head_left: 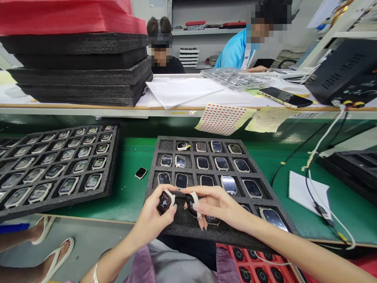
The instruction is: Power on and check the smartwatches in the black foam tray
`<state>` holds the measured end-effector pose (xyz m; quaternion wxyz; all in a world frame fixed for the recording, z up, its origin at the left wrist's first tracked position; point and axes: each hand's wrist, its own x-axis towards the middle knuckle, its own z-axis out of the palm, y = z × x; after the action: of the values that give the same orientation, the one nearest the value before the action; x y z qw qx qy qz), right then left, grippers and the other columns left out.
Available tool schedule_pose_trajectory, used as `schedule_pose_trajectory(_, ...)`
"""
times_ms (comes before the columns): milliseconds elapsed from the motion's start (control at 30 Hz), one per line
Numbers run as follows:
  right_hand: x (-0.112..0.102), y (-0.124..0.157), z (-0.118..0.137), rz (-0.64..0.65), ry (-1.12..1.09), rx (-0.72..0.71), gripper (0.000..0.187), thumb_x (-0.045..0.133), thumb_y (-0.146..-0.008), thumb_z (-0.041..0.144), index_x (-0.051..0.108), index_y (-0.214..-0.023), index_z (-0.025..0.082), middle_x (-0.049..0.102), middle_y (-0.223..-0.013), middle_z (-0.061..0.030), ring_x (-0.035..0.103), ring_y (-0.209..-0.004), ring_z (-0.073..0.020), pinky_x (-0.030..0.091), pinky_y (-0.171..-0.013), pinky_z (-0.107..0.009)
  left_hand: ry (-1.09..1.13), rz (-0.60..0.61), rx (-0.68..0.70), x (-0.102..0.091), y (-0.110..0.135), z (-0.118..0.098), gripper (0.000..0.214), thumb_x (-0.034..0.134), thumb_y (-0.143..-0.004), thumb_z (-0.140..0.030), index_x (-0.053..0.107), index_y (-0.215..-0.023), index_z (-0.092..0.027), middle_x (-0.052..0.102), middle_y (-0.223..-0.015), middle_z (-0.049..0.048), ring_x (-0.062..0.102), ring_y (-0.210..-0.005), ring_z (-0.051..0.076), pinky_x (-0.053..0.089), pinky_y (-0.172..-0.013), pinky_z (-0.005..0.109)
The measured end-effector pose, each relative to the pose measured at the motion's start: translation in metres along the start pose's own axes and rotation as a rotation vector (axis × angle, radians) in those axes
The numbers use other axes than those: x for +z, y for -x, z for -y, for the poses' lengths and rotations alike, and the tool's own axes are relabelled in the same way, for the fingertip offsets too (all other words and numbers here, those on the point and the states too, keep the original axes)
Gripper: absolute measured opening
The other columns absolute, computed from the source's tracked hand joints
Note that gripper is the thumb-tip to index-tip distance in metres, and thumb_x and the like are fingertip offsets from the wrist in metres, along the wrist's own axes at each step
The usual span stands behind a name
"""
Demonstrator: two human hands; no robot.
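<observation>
My left hand (pixel 154 218) is closed around a smartwatch body (pixel 165 201) with a dark screen and pale case, held over the near edge of a black foam tray (pixel 188 230). My right hand (pixel 219 206) pinches a second watch body (pixel 192 204) right beside the first; its lower fingers rest on another watch (pixel 212 220) in the tray. The tray holds several watch bodies in square pockets, screens up. A single loose watch (pixel 140 173) lies on the green mat (pixel 131 188) to the tray's left.
A second foam tray (pixel 113 157) full of watches lies at left. Stacked black and red foam sheets (pixel 85 67), papers (pixel 179 92), sticker sheets (pixel 224 118), a phone (pixel 285 98) and black equipment (pixel 347 72) sit on the shelf. Cables (pixel 318 184) trail at right. Two people sit opposite.
</observation>
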<state>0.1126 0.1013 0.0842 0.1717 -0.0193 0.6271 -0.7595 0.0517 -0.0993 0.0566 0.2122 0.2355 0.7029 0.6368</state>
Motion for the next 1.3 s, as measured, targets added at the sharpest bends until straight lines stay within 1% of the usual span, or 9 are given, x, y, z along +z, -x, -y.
schedule_pose_trajectory(133, -0.002, -0.001, -0.004, 0.027, -0.06, 0.004, 0.055, 0.066, -0.084, 0.036, 0.048, -0.131, 0.014, 0.064, -0.086, -0.0064, 0.066, -0.058, -0.0153, 0.053, -0.055, -0.027, 0.096, 0.032, -0.069, 0.0, -0.002, 0.0, 0.034, 0.058, -0.083, -0.023, 0.048, -0.115, -0.021, 0.05, -0.077, -0.0029, 0.047, -0.058, 0.01, 0.041, -0.054, 0.021)
schedule_pose_trajectory(200, -0.004, -0.002, -0.005, 0.053, -0.105, 0.019, 0.057, 0.063, -0.086, 0.037, 0.042, -0.135, 0.015, 0.065, -0.088, -0.0079, 0.068, -0.063, -0.0182, 0.053, -0.056, -0.028, 0.214, 0.075, -0.09, -0.003, -0.002, 0.0, 0.044, 0.061, -0.081, -0.024, 0.043, -0.121, -0.021, 0.051, -0.076, -0.0028, 0.049, -0.056, 0.01, 0.044, -0.052, 0.022)
schedule_pose_trajectory(367, -0.007, -0.005, -0.003, 0.039, -0.089, 0.044, 0.05, 0.062, -0.085, 0.034, 0.046, -0.129, 0.017, 0.064, -0.097, -0.0093, 0.066, -0.071, -0.0174, 0.051, -0.055, -0.025, 0.528, 0.104, -0.116, -0.011, -0.003, 0.002, 0.043, 0.058, -0.082, -0.023, 0.045, -0.123, -0.019, 0.06, -0.099, 0.0092, 0.06, -0.088, 0.021, 0.052, -0.071, 0.033)
schedule_pose_trajectory(467, -0.007, -0.005, -0.003, 0.006, -0.03, 0.01, 0.053, 0.062, -0.084, 0.029, 0.043, -0.133, 0.019, 0.063, -0.101, -0.0087, 0.065, -0.07, -0.0158, 0.051, -0.053, -0.023, 0.628, 0.106, -0.185, -0.012, -0.003, 0.004, 0.042, 0.054, -0.084, -0.023, 0.046, -0.125, -0.018, 0.062, -0.104, 0.0129, 0.062, -0.09, 0.024, 0.053, -0.071, 0.038)
schedule_pose_trajectory(633, -0.004, -0.003, -0.004, -0.035, -0.04, -0.021, 0.06, 0.061, -0.084, 0.025, 0.037, -0.138, 0.019, 0.064, -0.099, -0.0083, 0.067, -0.071, -0.0173, 0.052, -0.05, -0.023, 0.636, 0.145, -0.206, -0.011, -0.002, 0.003, 0.044, 0.052, -0.082, -0.021, 0.049, -0.126, -0.021, 0.064, -0.103, 0.0116, 0.062, -0.092, 0.026, 0.055, -0.071, 0.04)
schedule_pose_trajectory(933, -0.002, -0.003, -0.005, -0.081, -0.036, -0.011, 0.056, 0.063, -0.084, 0.028, 0.043, -0.135, 0.016, 0.066, -0.089, -0.0072, 0.069, -0.067, -0.0189, 0.053, -0.047, -0.023, 0.537, 0.163, -0.149, -0.013, 0.005, 0.002, 0.04, 0.05, -0.084, -0.017, 0.049, -0.124, -0.023, 0.061, -0.109, 0.01, 0.059, -0.099, 0.026, 0.053, -0.078, 0.04)
schedule_pose_trajectory(1100, 0.0, -0.004, -0.006, -0.094, 0.014, -0.02, 0.054, 0.064, -0.085, 0.033, 0.045, -0.133, 0.015, 0.067, -0.092, -0.0081, 0.069, -0.063, -0.0168, 0.051, -0.046, -0.021, 0.507, 0.171, -0.119, -0.013, 0.006, 0.004, 0.035, 0.049, -0.087, -0.018, 0.048, -0.122, -0.022, 0.061, -0.107, 0.0099, 0.059, -0.099, 0.025, 0.053, -0.077, 0.038)
schedule_pose_trajectory(1200, 0.002, -0.002, -0.007, -0.122, 0.086, -0.016, 0.05, 0.062, -0.086, 0.033, 0.047, -0.13, 0.014, 0.067, -0.086, -0.0061, 0.068, -0.058, -0.0145, 0.049, -0.044, -0.019, 0.501, 0.18, -0.094, -0.013, 0.006, 0.007, 0.035, 0.05, -0.087, -0.017, 0.047, -0.122, -0.022, 0.06, -0.107, 0.0094, 0.058, -0.099, 0.024, 0.053, -0.076, 0.036)
schedule_pose_trajectory(1300, 0.005, 0.0, -0.007, -0.096, 0.165, -0.025, 0.06, 0.068, -0.081, 0.027, 0.043, -0.134, 0.017, 0.067, -0.094, -0.0062, 0.068, -0.068, -0.0143, 0.052, -0.054, -0.021, 0.497, 0.096, -0.039, -0.012, 0.005, 0.012, 0.034, 0.053, -0.087, -0.02, 0.047, -0.12, -0.022, 0.061, -0.106, 0.0092, 0.059, -0.096, 0.022, 0.053, -0.072, 0.032)
